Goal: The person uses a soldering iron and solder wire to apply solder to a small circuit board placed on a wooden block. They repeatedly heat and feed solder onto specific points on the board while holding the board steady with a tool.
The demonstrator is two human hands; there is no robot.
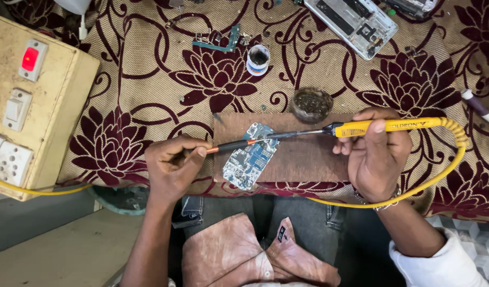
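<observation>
Spread across nearly the whole frame: a cream cloth (149, 79) with maroon flower print, soft and liable to slide or bunch under anything pushed.

At far left, a big yellowish switch box (37, 101) with red rocker, white switches and sockets; rigid, probably heavy.

In the middle, slightly right of centre: a brown wooden board (308, 154), flat and stiff, lying on the cloth as a work surface.

Right of centre: right hand (377, 157), closed around the yellow handle of a soldering iron (382, 126), thumb along the top. Light and rigid, by the look of it; dark metal shaft surely hot, so handle only. Coiled yellow cord (451, 159) looping down toward lower right, springy, likely to tug.

Left of centre: left hand (173, 165), fingers curled shut on a thin dark tool with orange band (231, 146), pinched near its rear end, tip reaching right toward the board.

On the left part of the wooden board, at frame centre: a small blue circuit board (250, 162), lying flat, both tool tips meeting at its upper edge. Thin, light, stiff yet fragile; tiny parts on its face easily knocked off. Best held by bare edges, never by the populated face.

Upper middle: a dark round tin (311, 103) touching the board's top edge; a small white pot (258, 58) higher up.

Upper right: an opened phone body (350, 21), pale, flat.
</observation>
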